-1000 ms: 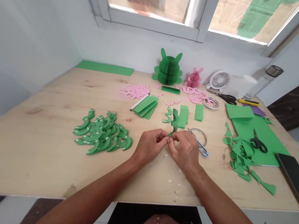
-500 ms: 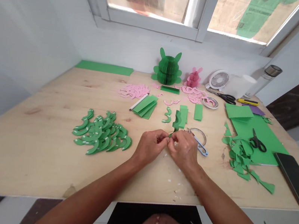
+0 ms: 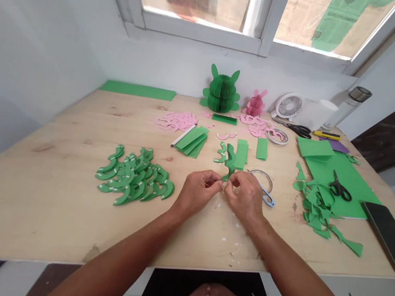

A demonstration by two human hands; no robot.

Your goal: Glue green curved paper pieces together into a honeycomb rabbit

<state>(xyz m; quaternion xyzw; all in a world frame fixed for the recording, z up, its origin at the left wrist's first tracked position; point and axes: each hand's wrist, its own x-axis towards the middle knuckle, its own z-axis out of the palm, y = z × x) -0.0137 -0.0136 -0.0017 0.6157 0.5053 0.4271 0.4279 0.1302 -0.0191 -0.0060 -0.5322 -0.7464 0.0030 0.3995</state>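
Observation:
Between my hands a wavy green paper cutout (image 3: 231,158) stands up from the fingertips, its lower end pinched. My left hand (image 3: 199,188) is closed with thumb and index finger at that lower end. My right hand (image 3: 246,193) pinches beside it, fingertips almost meeting the left ones. Any small item in the fingertips is too fine to make out. Just behind lies another green cutout (image 3: 221,153) with white tape bits. To the left sits a heap of curved green cutouts (image 3: 136,178), many bearing white strips. Right of my right hand are a tape roll (image 3: 271,179) and a light-blue cutter (image 3: 268,199).
Green paper scraps (image 3: 317,207), black scissors (image 3: 341,188) and a phone (image 3: 391,239) lie at the right. Pink cutouts (image 3: 177,121), folded green cards (image 3: 193,140), a green honeycomb figure (image 3: 222,92), a pink one (image 3: 256,103) and a small fan (image 3: 288,105) stand or lie farther back.
The green cutout between my hands has shifted slightly left and tilted. My right hand's fingertips have moved a little apart from the left ones.

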